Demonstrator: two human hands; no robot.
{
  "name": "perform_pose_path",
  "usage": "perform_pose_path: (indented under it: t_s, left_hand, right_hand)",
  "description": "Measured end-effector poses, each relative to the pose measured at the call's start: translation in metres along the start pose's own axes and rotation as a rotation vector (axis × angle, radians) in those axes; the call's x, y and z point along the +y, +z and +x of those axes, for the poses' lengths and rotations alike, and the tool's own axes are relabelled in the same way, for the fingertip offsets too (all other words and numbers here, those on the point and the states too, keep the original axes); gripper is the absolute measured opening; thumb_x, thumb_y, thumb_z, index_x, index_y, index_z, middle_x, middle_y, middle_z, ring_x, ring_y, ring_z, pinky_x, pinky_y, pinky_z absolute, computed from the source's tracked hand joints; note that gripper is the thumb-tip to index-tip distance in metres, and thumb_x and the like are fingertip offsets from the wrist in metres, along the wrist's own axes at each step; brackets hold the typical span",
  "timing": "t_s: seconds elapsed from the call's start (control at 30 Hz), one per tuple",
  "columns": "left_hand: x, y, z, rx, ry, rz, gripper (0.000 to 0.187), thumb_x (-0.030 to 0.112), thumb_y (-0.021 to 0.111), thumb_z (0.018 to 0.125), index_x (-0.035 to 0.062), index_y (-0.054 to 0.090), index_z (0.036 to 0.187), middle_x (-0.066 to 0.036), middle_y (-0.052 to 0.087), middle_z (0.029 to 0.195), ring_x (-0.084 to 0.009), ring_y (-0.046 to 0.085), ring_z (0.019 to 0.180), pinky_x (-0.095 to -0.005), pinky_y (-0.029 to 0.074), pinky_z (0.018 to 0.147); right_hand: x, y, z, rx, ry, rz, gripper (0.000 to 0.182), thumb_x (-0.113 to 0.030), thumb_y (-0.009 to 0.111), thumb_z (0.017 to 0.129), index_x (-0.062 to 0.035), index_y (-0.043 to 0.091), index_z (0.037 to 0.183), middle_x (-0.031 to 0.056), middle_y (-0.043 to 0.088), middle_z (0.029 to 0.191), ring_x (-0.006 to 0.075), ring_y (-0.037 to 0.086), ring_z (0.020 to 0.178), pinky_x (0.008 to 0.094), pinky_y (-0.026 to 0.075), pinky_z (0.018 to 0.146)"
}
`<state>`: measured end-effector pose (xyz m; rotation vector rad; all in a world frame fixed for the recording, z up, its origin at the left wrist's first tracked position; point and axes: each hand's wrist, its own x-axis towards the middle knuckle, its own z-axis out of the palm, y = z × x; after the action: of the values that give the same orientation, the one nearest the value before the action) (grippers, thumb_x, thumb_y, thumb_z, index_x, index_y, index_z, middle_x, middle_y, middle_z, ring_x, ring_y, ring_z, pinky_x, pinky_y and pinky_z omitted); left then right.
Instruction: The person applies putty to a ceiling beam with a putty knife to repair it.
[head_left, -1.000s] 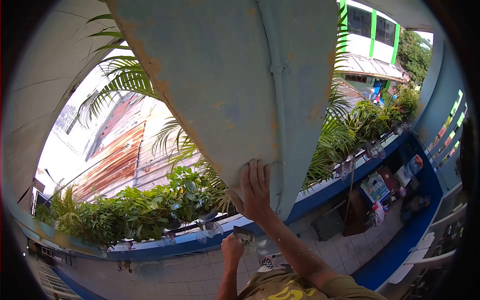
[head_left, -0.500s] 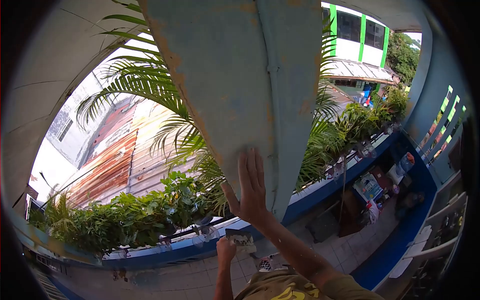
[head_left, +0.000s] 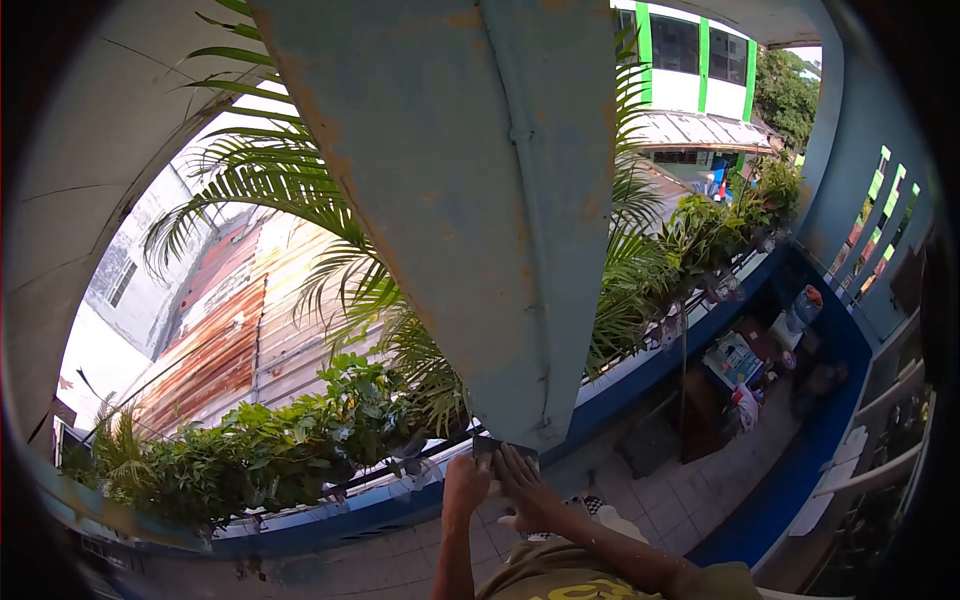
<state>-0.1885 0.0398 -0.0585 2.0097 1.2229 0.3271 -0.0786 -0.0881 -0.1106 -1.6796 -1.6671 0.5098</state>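
Note:
My left hand (head_left: 466,487) is closed around a broad putty knife (head_left: 486,446), low in front of me. Its dark, flat blade shows above the fist; the handle is hidden in my grip. My right hand (head_left: 526,490) lies over the blade beside the left fist, fingers stretched out and close together. Just beyond both hands stands the lower end of a grey-blue painted column (head_left: 450,220) with tan, patchy spots. A thin painted pipe (head_left: 528,230) runs down its face.
Potted plants (head_left: 270,450) and palm fronds (head_left: 270,180) line the blue balcony wall (head_left: 370,515) on both sides of the column. A cluttered table (head_left: 735,360) stands at the right, near a dark board (head_left: 648,447). Rusty roofing (head_left: 215,345) lies outside.
My right hand has left the column's face and come down onto the putty knife's blade beside my left hand. The view has shifted slightly, with the column now further left.

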Motion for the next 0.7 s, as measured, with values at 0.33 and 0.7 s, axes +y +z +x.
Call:
perform_pose_path:
  t_s: [0.33,0.7]
  left_hand:
    - [0.102,-0.033,-0.002,0.004,0.318,-0.255,0.038,0.025,0.075,0.091,-0.0055,0.065,0.111,-0.018,0.073,0.089,-0.0226,0.068,0.080,-0.0367,0.052,0.073]
    - [0.117,-0.036,0.045,0.346,0.403,-0.251,0.029,0.020,0.078,0.089,-0.0037,0.070,0.105,-0.013,0.075,0.087,-0.0119,0.070,0.077,-0.0294,0.055,0.072]
  right_hand:
    - [-0.009,-0.022,0.075,0.670,-0.063,0.068,0.082,-0.004,0.063,0.081,0.0124,0.024,0.151,0.0341,0.026,0.156,0.0509,0.023,0.147,0.0597,0.022,0.119]
    - [-0.019,-0.009,0.148,0.998,-0.042,0.069,0.082,-0.029,0.067,0.094,0.0105,0.024,0.151,0.0340,0.028,0.155,0.0535,0.025,0.145,0.0632,0.027,0.116]
